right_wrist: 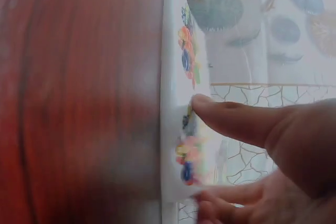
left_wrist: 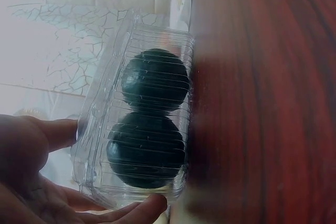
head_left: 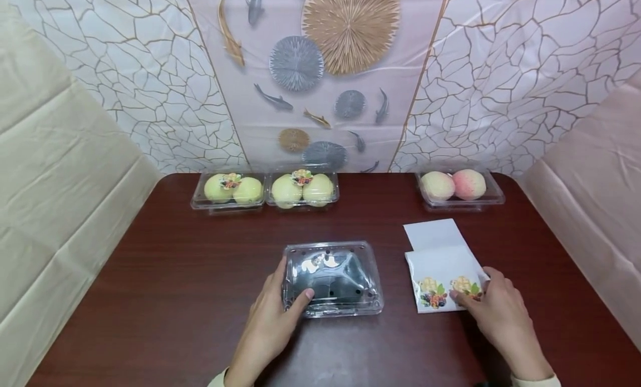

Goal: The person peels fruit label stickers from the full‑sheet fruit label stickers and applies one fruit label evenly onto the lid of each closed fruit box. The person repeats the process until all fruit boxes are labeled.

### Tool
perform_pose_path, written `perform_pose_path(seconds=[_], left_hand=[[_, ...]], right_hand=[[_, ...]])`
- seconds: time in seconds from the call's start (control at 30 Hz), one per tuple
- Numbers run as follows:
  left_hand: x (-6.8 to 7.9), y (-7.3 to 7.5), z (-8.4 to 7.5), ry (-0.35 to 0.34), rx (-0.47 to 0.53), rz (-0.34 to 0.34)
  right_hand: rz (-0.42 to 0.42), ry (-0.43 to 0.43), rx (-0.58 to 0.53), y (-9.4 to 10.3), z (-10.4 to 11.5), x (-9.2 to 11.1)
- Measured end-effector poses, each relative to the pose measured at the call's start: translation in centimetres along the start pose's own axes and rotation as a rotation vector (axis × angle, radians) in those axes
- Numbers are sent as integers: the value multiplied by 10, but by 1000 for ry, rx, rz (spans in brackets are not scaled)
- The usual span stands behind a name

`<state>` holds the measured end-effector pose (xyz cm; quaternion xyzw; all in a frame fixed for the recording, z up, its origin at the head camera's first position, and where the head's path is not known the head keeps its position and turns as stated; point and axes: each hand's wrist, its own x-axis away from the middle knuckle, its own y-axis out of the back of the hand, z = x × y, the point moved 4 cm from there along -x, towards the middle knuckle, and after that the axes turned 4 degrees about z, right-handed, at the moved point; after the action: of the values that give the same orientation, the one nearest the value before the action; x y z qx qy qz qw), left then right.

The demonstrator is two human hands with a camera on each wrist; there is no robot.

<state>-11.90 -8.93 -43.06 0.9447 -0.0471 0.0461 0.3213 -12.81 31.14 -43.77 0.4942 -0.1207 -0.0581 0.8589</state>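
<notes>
In the head view my left hand (head_left: 272, 312) grips the left end of a clear plastic clamshell box (head_left: 345, 309), thumb on the lid and fingers along its side. Through the ribbed wall, the left wrist view shows two round, dark green fruits (left_wrist: 147, 148) side by side inside the box (left_wrist: 113, 103). My right hand (head_left: 501, 309) holds the lower right edge of a white sticker sheet (head_left: 435, 264). Its thumb lies on one of two fruit-print stickers (head_left: 433, 292); the fingers are at the sheet's edge, partly hidden. Another white sheet (head_left: 430, 234) shows behind it.
Along the back edge stand two clear boxes of pale yellow-green fruits (head_left: 247, 192), each with a fruit sticker (head_left: 302, 177) on the lid. A box of two peaches (head_left: 469, 185) stands at the back right. Cloth walls (head_left: 596, 209) border the dark wooden table (head_left: 175, 298).
</notes>
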Motion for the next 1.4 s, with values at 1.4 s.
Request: perform_pose_path(seconds=[1.4], left_hand=[[32,-13,-66,-791,-68,-428]], right_hand=[[418,583,-1381,-66,136,70]])
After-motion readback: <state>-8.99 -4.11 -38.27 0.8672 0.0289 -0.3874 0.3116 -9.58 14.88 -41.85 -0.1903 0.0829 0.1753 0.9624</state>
